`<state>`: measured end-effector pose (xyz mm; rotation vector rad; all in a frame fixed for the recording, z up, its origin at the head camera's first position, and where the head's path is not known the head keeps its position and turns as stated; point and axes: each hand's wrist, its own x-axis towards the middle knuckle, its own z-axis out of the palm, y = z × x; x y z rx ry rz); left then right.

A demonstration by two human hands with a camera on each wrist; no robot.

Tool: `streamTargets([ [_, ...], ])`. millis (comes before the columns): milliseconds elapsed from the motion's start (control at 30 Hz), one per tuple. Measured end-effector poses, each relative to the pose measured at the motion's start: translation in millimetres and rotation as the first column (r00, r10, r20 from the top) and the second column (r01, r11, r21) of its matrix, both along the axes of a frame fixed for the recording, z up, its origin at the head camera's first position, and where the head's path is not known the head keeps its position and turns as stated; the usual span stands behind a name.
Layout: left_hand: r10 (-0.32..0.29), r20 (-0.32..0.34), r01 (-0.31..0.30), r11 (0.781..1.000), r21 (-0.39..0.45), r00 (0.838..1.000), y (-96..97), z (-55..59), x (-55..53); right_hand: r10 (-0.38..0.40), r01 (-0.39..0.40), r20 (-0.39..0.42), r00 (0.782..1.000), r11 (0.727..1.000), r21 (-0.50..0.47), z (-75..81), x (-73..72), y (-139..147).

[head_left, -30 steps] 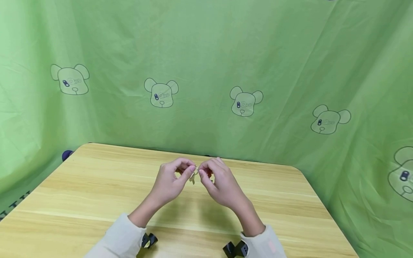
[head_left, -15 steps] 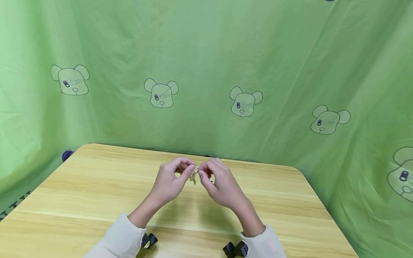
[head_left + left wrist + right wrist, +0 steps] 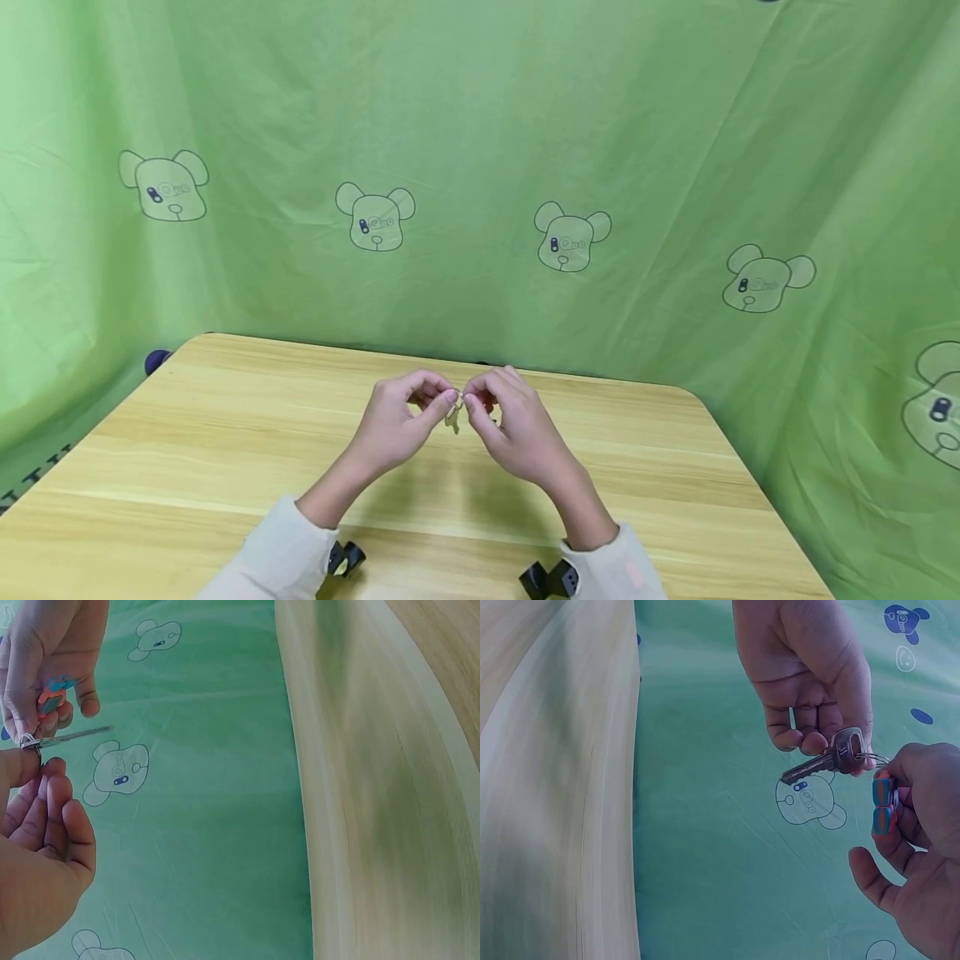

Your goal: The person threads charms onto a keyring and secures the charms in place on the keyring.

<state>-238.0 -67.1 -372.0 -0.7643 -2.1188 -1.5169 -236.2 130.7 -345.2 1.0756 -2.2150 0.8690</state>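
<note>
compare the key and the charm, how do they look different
The key is plain metal, while the charm is orange and blue. The key has a long toothed blade; the charm is chunky. In the head view, the key shows between the hands, but the right hand mostly hides the charm. Both lie close to the metal ring.

And here we are in what looks like a curtained-off recording booth! Green cloth (image 3: 465,108) hangs at the back and down both sides, line-drawn bear heads (image 3: 377,223) marching across it, right up against a wood-grain table (image 3: 225,433) with rounded corners. Black wrist cameras (image 3: 550,579) say filming set, too!
</note>
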Motion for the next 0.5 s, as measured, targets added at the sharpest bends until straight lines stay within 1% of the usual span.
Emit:
streamTargets([
  [167,0.012,0.01,-0.012,1.0,0.004,1.0,0.1,0.0,0.3,0.002,-0.002,0.002,1.0,1.0,0.001,0.6,0.5,-0.3],
  [500,0.026,0.034,-0.028,0.999,0.032,0.999,0.0,3.5,3.5,0.02,-0.02,-0.006,1.0,1.0,0.005,1.5,1.2,-0.8],
])
